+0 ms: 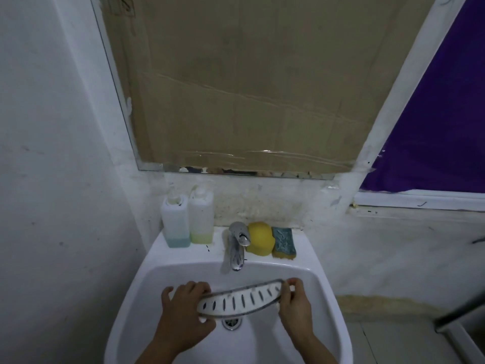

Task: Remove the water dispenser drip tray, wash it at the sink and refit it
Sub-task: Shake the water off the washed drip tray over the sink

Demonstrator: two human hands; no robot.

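White plastic, curved and slotted, edged in a dark rim: drip tray point(240, 298) held flat over the sink point(147, 282), slotted face up, spanning the basin just in front of the tap point(237, 245) and above the drain point(231, 323). Held at both ends, probably so that the middle stays bare under the spout and any run-off drops straight into the bowl. No water seen running from the tap; tray surface looks dry or only lightly marked, so washing judged not yet begun, removal already done, refitting still to come.

Left hand point(183, 308) wrapped round the tray's left end, fingers point(195, 288) over the far edge and thumb low at the near edge, closed on it. Right hand point(295, 302) pinching the narrow right tip, fingers point(295, 283) curled over the top, likewise closed on the tray. Two-ended hold suits a long, light, slightly bendy piece: keeps it level, stops it twisting.

Further out, on the back ledge of the sink: yellow sponge point(259, 241) just right of the tap, touching a green-faced scouring pad point(284, 243) beside it, both within easy reach for scrubbing. Left of the tap, two pump bottles standing together, one with blue liquid point(175, 224) and one with yellow-green liquid point(201, 219), presumably soap. Behind, a mirror covered with taped cardboard point(249, 88).

Next move calls for freeing one hand to open the tap; risk of the tray tipping into the bowl once held by one end only.
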